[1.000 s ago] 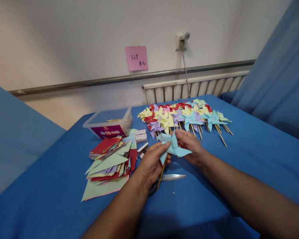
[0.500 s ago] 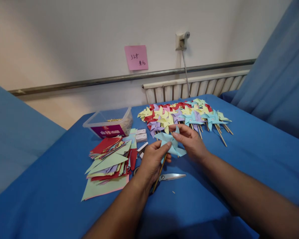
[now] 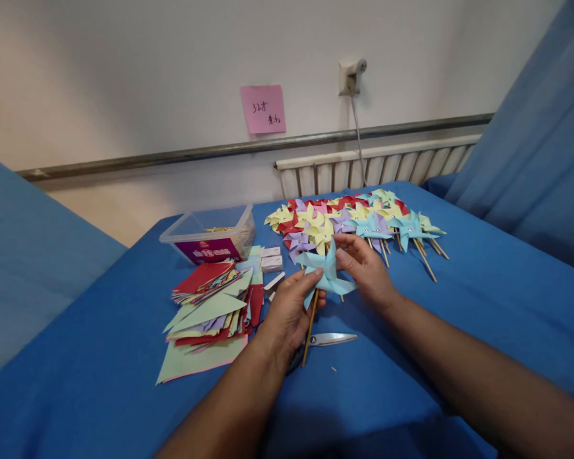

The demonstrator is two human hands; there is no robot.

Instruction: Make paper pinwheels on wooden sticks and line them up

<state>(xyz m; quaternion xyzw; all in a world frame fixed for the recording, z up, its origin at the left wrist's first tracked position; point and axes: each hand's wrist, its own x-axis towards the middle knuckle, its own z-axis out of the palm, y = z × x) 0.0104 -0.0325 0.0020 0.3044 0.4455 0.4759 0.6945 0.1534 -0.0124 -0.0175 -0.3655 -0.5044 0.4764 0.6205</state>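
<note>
Tilted more upright now, light-blue pinwheel (image 3: 326, 271) between both hands.

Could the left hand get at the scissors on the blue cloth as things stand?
Probably yes, but not freely. The scissors lie uncovered just below and right of the left hand, handles tucked under it. That hand, though, is pinching the light blue pinwheel and its stick, so it would likely have to let go first.

stack of cut coloured paper (image 3: 210, 306), clear plastic box (image 3: 209, 234), scissors (image 3: 332, 338), pink sticky note (image 3: 263, 109)
</note>
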